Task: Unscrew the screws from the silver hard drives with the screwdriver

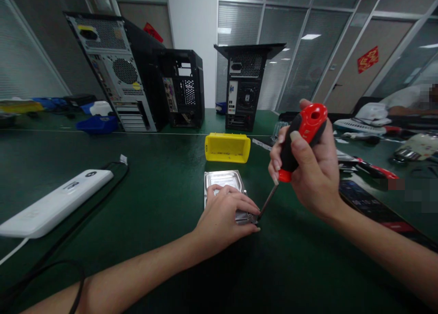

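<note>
A silver hard drive [223, 177] lies on the green table, partly covered by my left hand [226, 213]. The fingers of that hand are wrapped over the drive, with thumb and fingertips at its near right corner. My right hand [313, 168] is closed around the red and black handle of a screwdriver [301, 138]. Its shaft slants down to the left, and the tip is at the drive's near right corner, close to my left fingertips. Whether the tip sits in a screw is too small to tell. Just beyond the drive is a yellow bin [227, 149].
Computer cases [137, 72] stand at the back, beside a smaller case [244, 90]. On the left lie a white power strip [58, 202] and black cable. Pliers [376, 168] and a dark phone-like panel [379, 209] are on the right. A person's arm [410, 110] shows far right.
</note>
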The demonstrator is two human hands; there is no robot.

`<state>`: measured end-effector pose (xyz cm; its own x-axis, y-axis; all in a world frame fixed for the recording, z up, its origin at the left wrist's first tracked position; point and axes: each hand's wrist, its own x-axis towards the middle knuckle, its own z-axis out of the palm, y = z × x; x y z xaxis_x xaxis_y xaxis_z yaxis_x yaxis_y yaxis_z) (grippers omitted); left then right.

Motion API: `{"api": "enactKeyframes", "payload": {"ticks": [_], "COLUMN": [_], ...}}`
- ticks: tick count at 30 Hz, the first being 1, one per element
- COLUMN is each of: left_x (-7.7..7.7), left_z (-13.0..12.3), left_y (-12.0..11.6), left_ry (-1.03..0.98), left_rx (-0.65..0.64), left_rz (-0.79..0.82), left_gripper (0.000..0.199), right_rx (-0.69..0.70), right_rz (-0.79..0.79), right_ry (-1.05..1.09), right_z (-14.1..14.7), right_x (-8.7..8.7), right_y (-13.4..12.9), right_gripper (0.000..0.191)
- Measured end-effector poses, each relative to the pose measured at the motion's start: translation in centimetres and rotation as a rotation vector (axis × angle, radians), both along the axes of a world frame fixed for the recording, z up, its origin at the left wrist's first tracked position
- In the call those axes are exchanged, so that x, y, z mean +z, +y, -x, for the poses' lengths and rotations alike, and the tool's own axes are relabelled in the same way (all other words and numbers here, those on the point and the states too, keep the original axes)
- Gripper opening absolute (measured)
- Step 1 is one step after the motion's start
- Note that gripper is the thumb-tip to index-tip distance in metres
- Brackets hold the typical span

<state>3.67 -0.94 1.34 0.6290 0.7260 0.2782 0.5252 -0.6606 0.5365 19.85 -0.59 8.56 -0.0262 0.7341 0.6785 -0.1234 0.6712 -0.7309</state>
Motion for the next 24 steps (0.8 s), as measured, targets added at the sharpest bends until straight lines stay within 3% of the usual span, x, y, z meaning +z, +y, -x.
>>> {"api": "enactKeyframes", "payload": {"ticks": [9, 24], "left_x": [0.03, -0.2], "left_z": [0.02, 0.05], "left_y": [-0.08, 0.03], "left_ry": [-0.02, -0.019], "left_rx": [-0.001, 0.0], "left_rz": [0.015, 0.007], "left_gripper": [0.019, 0.02], "right_rx": [0.057, 0.029], "right_rz": [-0.041, -0.064], "right_ry": [0.057, 0.047], "right_z": [0.11, 0.31], "right_x": [0.1, 0.24], "right_y": [-0.14, -0.38], "right_gripper": [0.042, 0.038]}}
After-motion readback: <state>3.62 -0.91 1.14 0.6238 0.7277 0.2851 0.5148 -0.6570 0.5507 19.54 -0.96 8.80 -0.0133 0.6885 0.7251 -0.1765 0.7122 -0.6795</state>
